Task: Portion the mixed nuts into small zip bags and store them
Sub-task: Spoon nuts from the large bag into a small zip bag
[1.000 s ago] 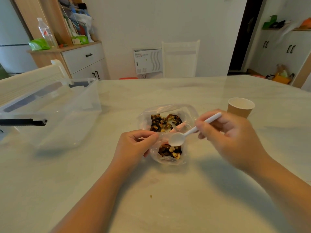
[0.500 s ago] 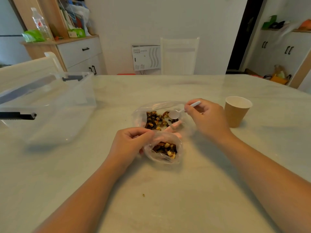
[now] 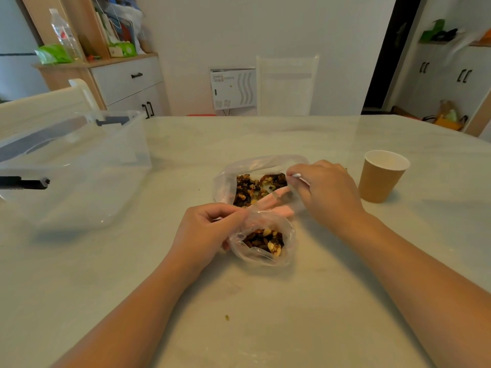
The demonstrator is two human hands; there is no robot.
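A large clear bag (image 3: 228, 171) of mixed nuts (image 3: 252, 188) lies open at the table's middle, with a pink zip strip along its near edge. Just in front of it stands a small zip bag (image 3: 288, 235) partly filled with nuts. My left hand (image 3: 210, 232) pinches the small bag's left rim and holds its mouth open. My right hand (image 3: 324, 191) grips a white plastic spoon (image 3: 296, 175) at the large bag's right side; only the handle end shows, and the spoon's bowl is hidden.
A brown paper cup (image 3: 381, 176) stands right of my right hand. A clear storage bin (image 3: 79, 166) with black latches sits at the left. A nut crumb (image 3: 227, 317) lies on the table near me. White chairs stand at the far side and left.
My right hand carried the spoon from over the small bag back to the large bag and lowered it in. My left hand kept its hold on the small bag.
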